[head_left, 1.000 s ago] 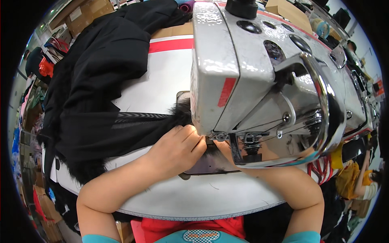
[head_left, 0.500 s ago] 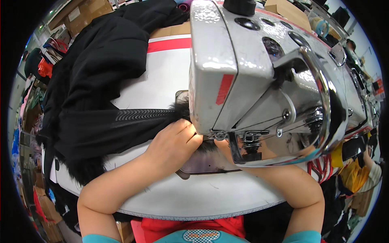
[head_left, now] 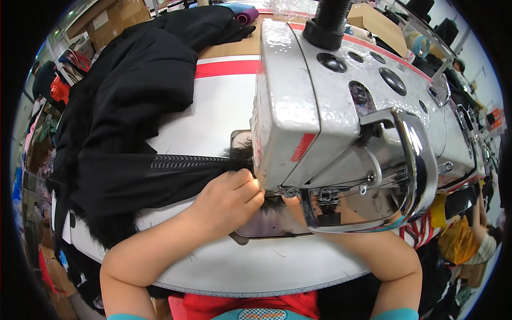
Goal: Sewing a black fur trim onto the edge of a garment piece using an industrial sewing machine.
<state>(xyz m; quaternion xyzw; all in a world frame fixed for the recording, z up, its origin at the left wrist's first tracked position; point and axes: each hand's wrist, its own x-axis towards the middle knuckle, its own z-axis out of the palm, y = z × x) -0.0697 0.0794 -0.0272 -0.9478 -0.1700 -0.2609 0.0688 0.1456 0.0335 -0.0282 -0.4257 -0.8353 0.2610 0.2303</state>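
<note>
A white industrial sewing machine [head_left: 288, 106] stands over the table, its chrome guard [head_left: 418, 160] curving across the front. My left hand [head_left: 232, 200] is closed beside the machine head, fingers bent and pressed on the edge of a black garment [head_left: 154, 178]. Black fur [head_left: 242, 156] on the garment's edge bunches up behind those fingers and goes under the head. From the other side reaches my right hand [head_left: 293, 205], near the needle area. Machine parts and the guard cover most of it, so its fingers and anything in them are hidden. Needle and presser foot are hidden too.
The rest of the black garment heaps up on the left, with fur trim [head_left: 109, 226] hanging near the table edge. A metal plate [head_left: 272, 228] is set into the white table [head_left: 224, 266]. Cardboard boxes [head_left: 120, 24] stand far left. Another person's arm [head_left: 477, 213] shows at far right.
The whole view has shifted, so the machine and hands sit lower and more of the machine's top shows. Both hands stay at the machine head. The person at far right shows more.
</note>
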